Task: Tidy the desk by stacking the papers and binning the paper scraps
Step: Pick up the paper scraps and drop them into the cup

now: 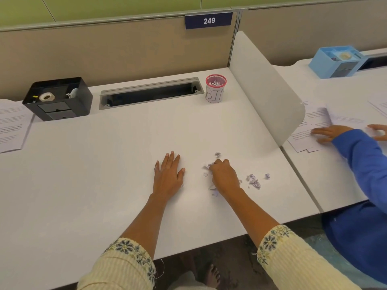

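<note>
- The left hand (168, 174) lies flat on the plain white desk (94, 164), fingers straight, holding nothing. Idle like this it cannot cup beneath the other hand, so anything dropped may land back on the desk or slip over its near edge to the floor.
- The right hand (223, 174), just beside it, has its fingers curled down onto small, torn, pale lilac paper scraps (206, 168) and looks to be pinching some. How many it holds is hidden. A loose pinch on such light bits would probably shed a few on the lift.
- A loose scatter (254, 182) of more bits lies apart to the right, nearer the desk's side edge. A careless sweep of forearm or sleeve could brush them off the desk.
- The small white cup with a red mesh rim, hand-lettered "BIN" (215, 88), stands well away at the back and already holds scraps. It looks narrow and light, so a hasty drop could miss it or tip it.
- Just left of the cup runs a long open grey cable slot (150, 93). Stray bits falling in there would be hard to get back.
- The printed white papers (10, 126) lie at the far left beside a black plastic organiser (58, 99), partly out of view. Whether they are squared cannot be told, and they could be overlooked.
</note>
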